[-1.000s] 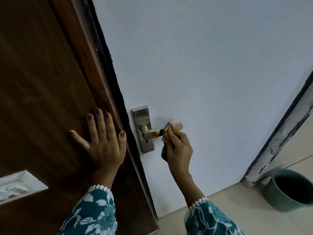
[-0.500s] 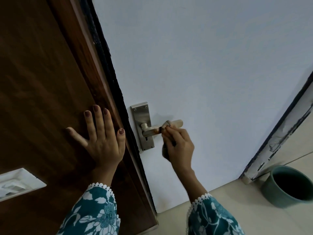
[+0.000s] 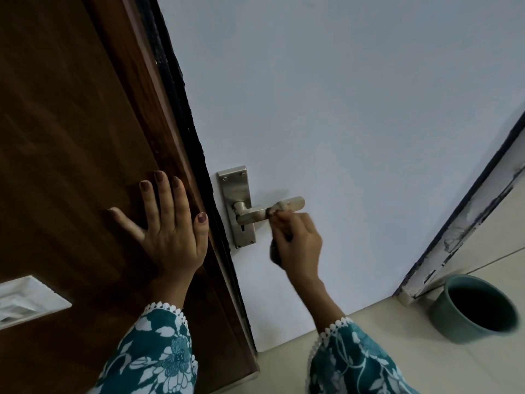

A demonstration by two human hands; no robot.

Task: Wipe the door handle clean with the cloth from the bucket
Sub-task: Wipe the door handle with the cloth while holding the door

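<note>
A silver lever door handle (image 3: 257,214) on a metal backplate (image 3: 235,189) sits on a white door (image 3: 341,123). My right hand (image 3: 298,243) is shut on a small dark cloth (image 3: 275,209), pressed against the middle of the lever; the rest of the cloth hangs below my palm. My left hand (image 3: 170,223) lies flat with fingers spread on the brown wooden panel (image 3: 71,137) beside the door edge. The teal bucket (image 3: 480,308) stands on the floor at the lower right.
A white switch plate (image 3: 25,300) is set into the wooden panel at the lower left. The door frame (image 3: 466,220) with peeling paint runs down to the tiled floor (image 3: 397,336) next to the bucket.
My right hand has slid the cloth slightly left along the lever, toward the backplate. My left hand stays flat on the wooden panel.
</note>
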